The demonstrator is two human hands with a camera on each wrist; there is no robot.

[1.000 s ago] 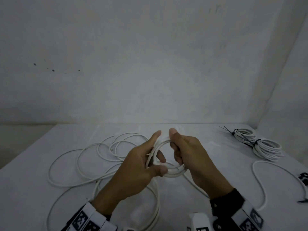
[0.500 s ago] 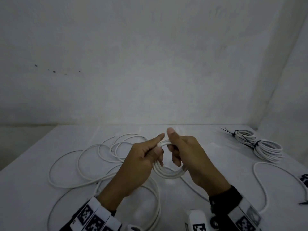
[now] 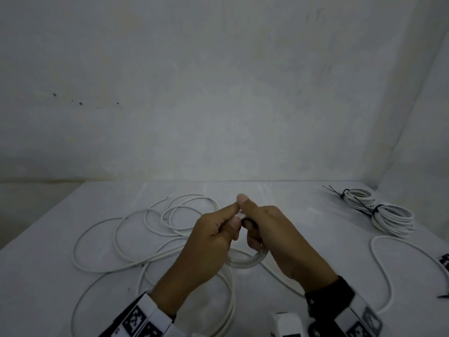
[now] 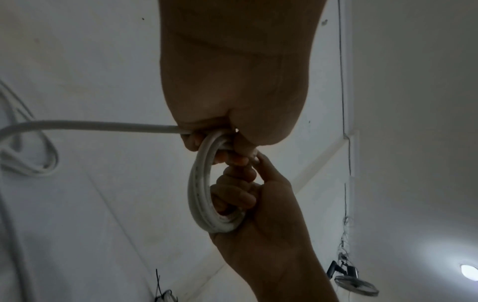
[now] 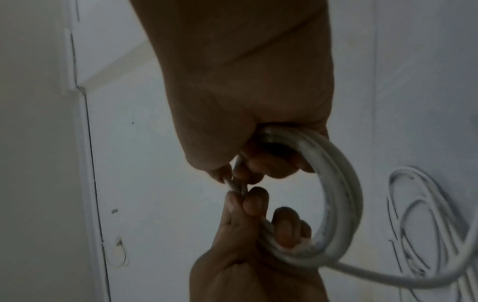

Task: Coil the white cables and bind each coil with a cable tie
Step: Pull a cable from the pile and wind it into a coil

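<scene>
I hold a small coil of white cable [image 3: 250, 262] above the table [image 3: 303, 229] in both hands. My left hand [image 3: 233, 216] grips its left side, fingers curled through the ring, seen in the left wrist view [image 4: 204, 183]. My right hand [image 3: 251, 220] grips the right side, and both thumbs meet at the top. In the right wrist view the coil [image 5: 338, 194] hangs from the right hand [image 5: 248, 163], and the left hand [image 5: 258, 208] pinches it from below. The rest of this cable [image 3: 145, 227] trails off in loose loops to the left.
Two coils bound with black ties [image 3: 359, 198] [image 3: 393, 220] lie at the back right near the wall corner. Another loose white cable [image 3: 379, 263] curves along the right side. A black cable tie [image 3: 442, 296] shows at the right edge.
My hands have drawn together over the coil. The left fingers, spread a second ago, have curled round it, and the thumbs have come to touch. The coil's top has gone behind the hands.
</scene>
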